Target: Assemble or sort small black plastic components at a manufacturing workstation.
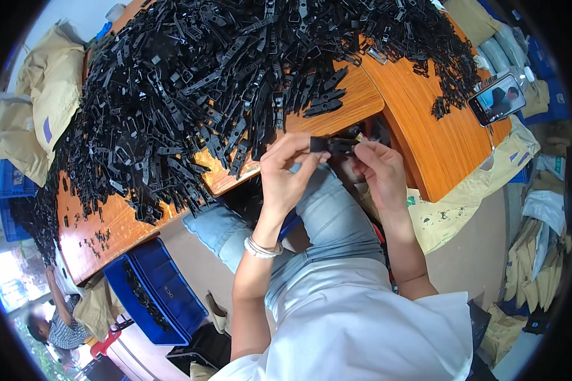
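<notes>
- I see both hands pinching one black plastic clip [334,145]: left hand [287,171], right hand [376,166].
- Likely mid-assembly; pressing the halves together squarely seems next, above the worktop [438,133].

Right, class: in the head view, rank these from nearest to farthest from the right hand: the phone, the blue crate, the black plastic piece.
1. black plastic piece: pinched in both hands, right hand.
2. phone: upper right, on the table.
3. blue crate: lower left, on the floor.
</notes>
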